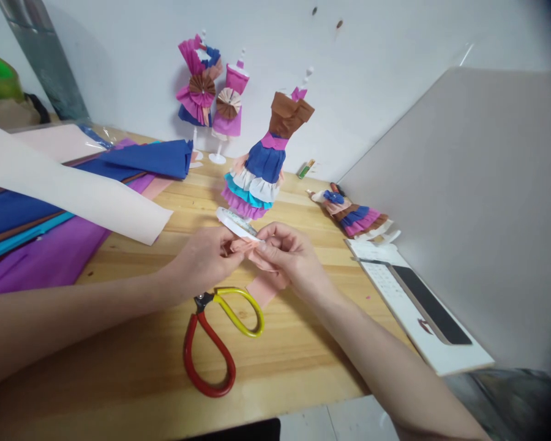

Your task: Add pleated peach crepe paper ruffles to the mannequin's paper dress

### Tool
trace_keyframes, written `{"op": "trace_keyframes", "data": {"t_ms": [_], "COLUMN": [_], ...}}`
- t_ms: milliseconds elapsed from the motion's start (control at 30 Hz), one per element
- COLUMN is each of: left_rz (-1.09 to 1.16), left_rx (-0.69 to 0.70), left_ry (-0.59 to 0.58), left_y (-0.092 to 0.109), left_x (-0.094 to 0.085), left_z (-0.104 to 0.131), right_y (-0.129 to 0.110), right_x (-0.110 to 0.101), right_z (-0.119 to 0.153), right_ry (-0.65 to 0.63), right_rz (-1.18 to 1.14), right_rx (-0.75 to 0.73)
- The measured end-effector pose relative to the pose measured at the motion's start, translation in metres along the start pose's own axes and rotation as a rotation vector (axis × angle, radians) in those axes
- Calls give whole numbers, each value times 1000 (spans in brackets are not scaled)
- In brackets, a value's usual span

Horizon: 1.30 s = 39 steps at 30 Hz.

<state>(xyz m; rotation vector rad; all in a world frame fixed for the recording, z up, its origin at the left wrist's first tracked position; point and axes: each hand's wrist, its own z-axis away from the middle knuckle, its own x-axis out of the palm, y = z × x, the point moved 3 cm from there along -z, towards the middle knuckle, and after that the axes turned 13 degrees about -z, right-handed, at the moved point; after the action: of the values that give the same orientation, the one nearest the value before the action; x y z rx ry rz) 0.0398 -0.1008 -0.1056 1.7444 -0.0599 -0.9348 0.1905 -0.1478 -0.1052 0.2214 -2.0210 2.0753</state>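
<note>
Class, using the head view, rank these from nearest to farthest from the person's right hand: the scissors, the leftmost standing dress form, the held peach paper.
1. Peach paper: in the right hand.
2. Scissors: on the tabletop, left of that hand.
3. Leftmost dress form: standing at back left.

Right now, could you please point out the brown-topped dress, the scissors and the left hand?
Brown-topped dress (265, 162): head view, blue layer.
Scissors (217, 340): head view, red handle.
Left hand (202, 260): head view, its back.
</note>
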Motion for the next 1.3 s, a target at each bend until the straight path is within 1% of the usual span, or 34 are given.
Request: {"op": "trace_keyframes", "data": {"t_ms": [67, 133, 233, 267, 333, 400, 467, 533, 567, 600, 667, 733, 867, 933, 1000, 1067, 1167, 1233, 1300], "left_rz": [-78, -39, 134, 171, 207, 214, 190, 141, 125, 120, 131, 144, 122, 120, 145, 187, 285, 381, 446], "left_rx": [32, 27, -76, -111, -158, -187, -189, -130, -89, -52, -20, -42, -114, -126, -132, -158, -246, -284, -278], "left_ry": [-10, -88, -246, -279, -304, -279, -221, -158, -144, -142, -147, -120, 56, 115, 114, 53, -50, -46, -10], "left_y": [1, 1, 1, 1, 0, -2, -7, -11, -12, -12, -10, -6, 3, 3, 0, -4, -8, -9, -9], "left_x": [-1, 0, 6, 8, 11, 12, 11, 11, 11, 11, 10, 7, -2, -3, -1, 3, 9, 10, 8], "left_z": [0, 0, 2, 3, 4, 3, 2, -1, -2, -2, -1, 1, 6, 7, 8, 10, 13, 14, 12], "right_y": [0, -1, 0, 1, 3, 4, 4, 4, 3, 2, 1, -1, -2, -2, -2, -2, -3, -3, -3], "right_x": [0, -1, -3, -3, -4, -4, -3, -4, -4, -5, -6, -8, -8, -8, -8, -8, -9, -9, -9], "right_z": [0, 1, 0, 0, -1, -1, -1, 0, 0, -1, -2, -3, -4, -4, -4, -4, -5, -5, -5], "right_ry": [4, 24, 30, 26, 20, 21, 29, 45, 54, 60, 72, 81, 85, 80, 80, 85, 94, 96, 96], "right_rz": [4, 27, 46, 53, 68, 71, 75, 88, 92, 94, 90, 95, 123, 122, 112, 100, 93, 96, 107], "right_rx": [5, -1, -3, 1, 12, 17, 17, 17, 17, 15, 3, -10, -34, -32, -26, -29, -46, -48, -45]}}
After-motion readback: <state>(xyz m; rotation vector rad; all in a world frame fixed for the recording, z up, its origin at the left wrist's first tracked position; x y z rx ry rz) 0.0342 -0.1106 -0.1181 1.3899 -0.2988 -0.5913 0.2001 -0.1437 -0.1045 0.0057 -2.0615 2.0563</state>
